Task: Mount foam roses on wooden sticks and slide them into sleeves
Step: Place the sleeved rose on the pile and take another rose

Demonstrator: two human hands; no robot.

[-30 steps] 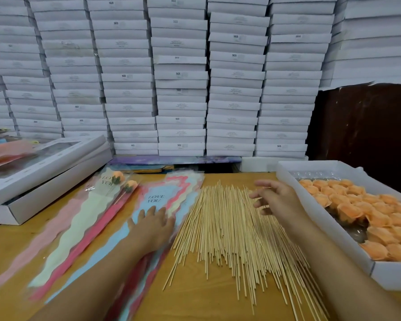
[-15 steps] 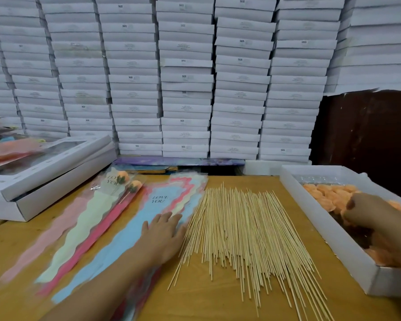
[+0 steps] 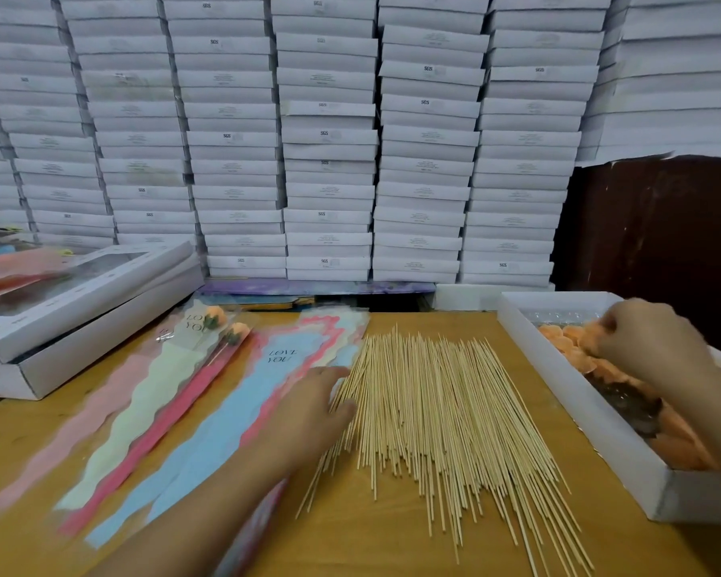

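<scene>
Behind the table [image 3: 392, 547] stands a wall of stacked boxes [image 3: 329, 139]. The open box [image 3: 592, 414] on the right holds the foam roses [image 3: 567, 339]; the right hand [image 3: 646, 335] reaches in with fingers curled, though whether they have a rose I cannot tell. The sleeves [image 3: 242, 393] lie left of the sticks [image 3: 438, 410]. The left hand [image 3: 309, 414] lies with fingers relaxed on the edge of the pile, and a careless sweep could scatter the sticks or crush a soft rose.
</scene>
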